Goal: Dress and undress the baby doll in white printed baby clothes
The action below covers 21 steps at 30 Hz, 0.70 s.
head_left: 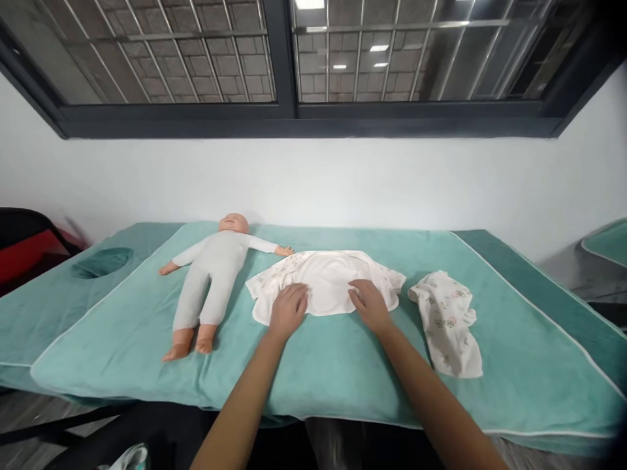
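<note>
A white baby garment (326, 277) lies spread flat in the middle of a teal-covered table (343, 365). My left hand (288, 309) rests palm down on its near left edge, fingers stretched out. My right hand (371, 305) lies flat on its near right edge, fingers also extended. To the left, a baby doll (210, 277) in a grey bodysuit lies on its back, head toward the wall, one arm reaching close to the garment. A second, crumpled white printed garment (448, 320) lies to the right of my right hand.
A round face hole (102, 262) is sunk in the table's left end. A white wall and a dark-framed window (284, 65) rise behind. Another teal table corner (607, 241) shows at far right. A dark and red object (24, 241) sits at far left.
</note>
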{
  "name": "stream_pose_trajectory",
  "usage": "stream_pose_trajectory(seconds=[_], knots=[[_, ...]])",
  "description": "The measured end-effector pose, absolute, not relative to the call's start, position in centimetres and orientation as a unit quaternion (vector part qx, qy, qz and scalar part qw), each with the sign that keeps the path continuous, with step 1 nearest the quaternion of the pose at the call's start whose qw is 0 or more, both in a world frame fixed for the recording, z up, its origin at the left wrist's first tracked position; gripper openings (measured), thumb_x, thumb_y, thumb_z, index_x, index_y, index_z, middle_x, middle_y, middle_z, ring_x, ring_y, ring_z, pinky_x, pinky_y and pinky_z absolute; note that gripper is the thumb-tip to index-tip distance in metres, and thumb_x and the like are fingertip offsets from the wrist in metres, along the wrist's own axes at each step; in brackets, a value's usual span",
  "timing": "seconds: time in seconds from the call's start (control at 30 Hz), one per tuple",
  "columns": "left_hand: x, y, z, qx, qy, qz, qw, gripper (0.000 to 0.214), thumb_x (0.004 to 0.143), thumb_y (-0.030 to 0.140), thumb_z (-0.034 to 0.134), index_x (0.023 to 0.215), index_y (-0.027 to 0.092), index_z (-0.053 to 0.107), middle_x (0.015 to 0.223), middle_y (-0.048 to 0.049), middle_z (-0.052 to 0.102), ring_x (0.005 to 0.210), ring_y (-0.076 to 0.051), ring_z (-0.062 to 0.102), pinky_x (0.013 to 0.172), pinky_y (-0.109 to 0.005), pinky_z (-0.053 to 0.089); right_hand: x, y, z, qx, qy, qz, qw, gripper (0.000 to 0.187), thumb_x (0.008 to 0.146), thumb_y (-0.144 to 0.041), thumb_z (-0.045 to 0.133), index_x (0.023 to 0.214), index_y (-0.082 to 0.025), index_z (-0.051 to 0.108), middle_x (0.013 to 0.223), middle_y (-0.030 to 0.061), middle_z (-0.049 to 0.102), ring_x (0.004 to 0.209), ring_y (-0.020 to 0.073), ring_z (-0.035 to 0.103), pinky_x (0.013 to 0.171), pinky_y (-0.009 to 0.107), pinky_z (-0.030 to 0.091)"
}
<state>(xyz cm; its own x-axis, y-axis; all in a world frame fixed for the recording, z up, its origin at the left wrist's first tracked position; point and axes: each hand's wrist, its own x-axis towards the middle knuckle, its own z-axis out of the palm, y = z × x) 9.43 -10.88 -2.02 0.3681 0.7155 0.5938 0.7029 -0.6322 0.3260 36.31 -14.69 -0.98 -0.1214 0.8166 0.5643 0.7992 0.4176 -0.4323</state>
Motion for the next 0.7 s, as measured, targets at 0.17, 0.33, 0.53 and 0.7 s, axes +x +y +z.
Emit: stream_pose_trajectory(seconds=[0.17, 0.33, 0.53, 0.7], knots=[[7.8, -16.2, -2.7, 0.850, 0.403, 0.339, 0.015, 0.033, 0.093, 0.025, 0.057, 0.126, 0.023, 0.060, 0.130, -0.0086, 0.064, 0.123, -0.024, 0.056, 0.105, -0.045, 0.046, 39.3, -19.4, -2.8, -0.562, -0.758, -0.007, 0.330, 0.036, 0.094, -0.033, 0.057, 0.128, -0.021, 0.058, 0.128, 0.0097, 0.063, 0.120, 0.0283, 0.054, 0.100, 0.044, 0.045], [7.8, -15.2, -3.2, 0.814, 0.459, 0.357, 0.003, 0.036, 0.088, 0.007, 0.049, 0.117, 0.021, 0.064, 0.114, -0.0072, 0.069, 0.109, -0.023, 0.061, 0.093, -0.040, 0.050, 39.2, -17.9, -1.9, -0.568, -0.785, -0.067, 0.238, 0.027, 0.098, -0.018, 0.046, 0.116, -0.023, 0.066, 0.116, 0.0073, 0.068, 0.110, 0.0253, 0.058, 0.094, 0.040, 0.041], [7.3, -15.5, -3.5, 0.803, 0.458, 0.380, -0.047, 0.031, 0.086, 0.002, 0.046, 0.100, 0.020, 0.067, 0.101, -0.0075, 0.070, 0.099, -0.024, 0.061, 0.084, -0.038, 0.047, 40.0, -17.8, -1.1, -0.540, -0.792, -0.125, 0.255, 0.022, 0.091, -0.008, 0.051, 0.091, -0.019, 0.070, 0.093, 0.0070, 0.068, 0.092, 0.0219, 0.057, 0.086, 0.035, 0.038], [7.4, -16.0, -3.7, 0.772, 0.485, 0.411, -0.008, 0.030, 0.078, -0.002, 0.044, 0.080, 0.020, 0.064, 0.085, -0.0054, 0.068, 0.088, -0.023, 0.061, 0.079, -0.038, 0.045, 40.2, -19.0, -1.9, -0.540, -0.784, -0.116, 0.284, 0.025, 0.085, -0.005, 0.050, 0.075, -0.019, 0.068, 0.078, 0.0045, 0.066, 0.084, 0.0211, 0.056, 0.082, 0.036, 0.036]])
